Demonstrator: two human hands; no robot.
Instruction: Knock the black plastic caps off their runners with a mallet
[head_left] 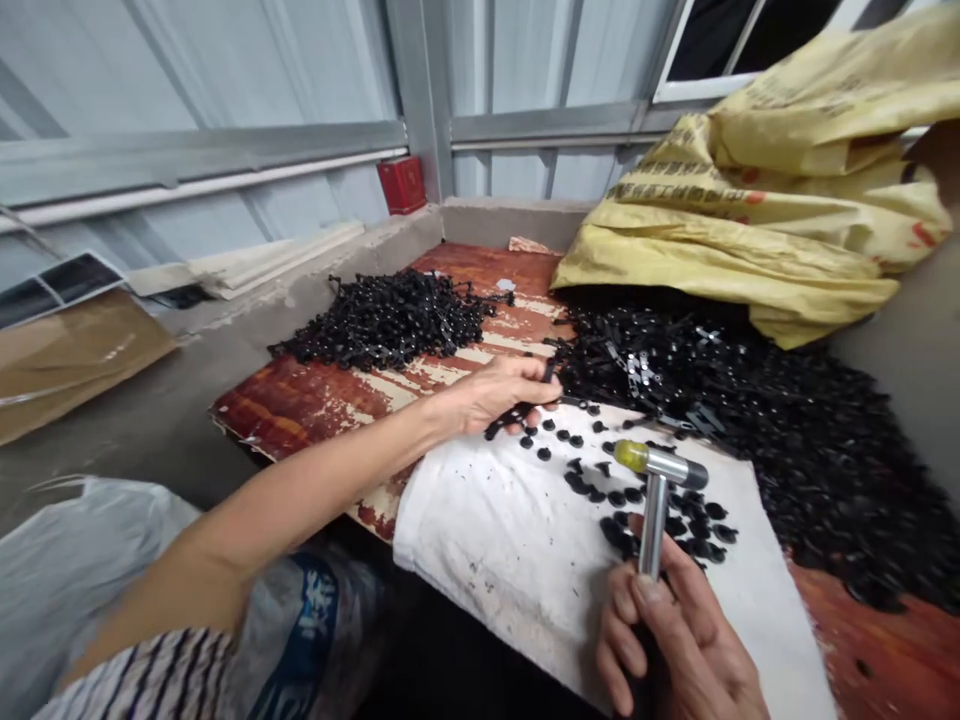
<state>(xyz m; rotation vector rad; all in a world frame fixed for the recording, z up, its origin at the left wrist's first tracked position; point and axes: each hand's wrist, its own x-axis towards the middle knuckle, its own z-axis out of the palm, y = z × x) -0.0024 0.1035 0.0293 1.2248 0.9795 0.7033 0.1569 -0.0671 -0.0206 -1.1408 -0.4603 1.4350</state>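
Observation:
My right hand (675, 640) is wrapped round the dark grip of a small mallet (655, 520). The mallet has a metal shaft, and its head carries one yellow face and one dark face. My left hand (506, 392) is closed on small black parts (510, 420), beside the large heap; their exact shape is partly covered by my fingers. Several black round pieces with short stems (615, 497) lie scattered on a white cloth (480, 520) between my hands. The mallet head is raised over the cloth.
A pile of black parts (390, 320) sits at the back left of the worn red-brown board (285, 400). A bigger black heap (750, 400) spreads along the right, with a yellow woven sack (720, 220) over its back. A red tin (403, 185) stands in the corner.

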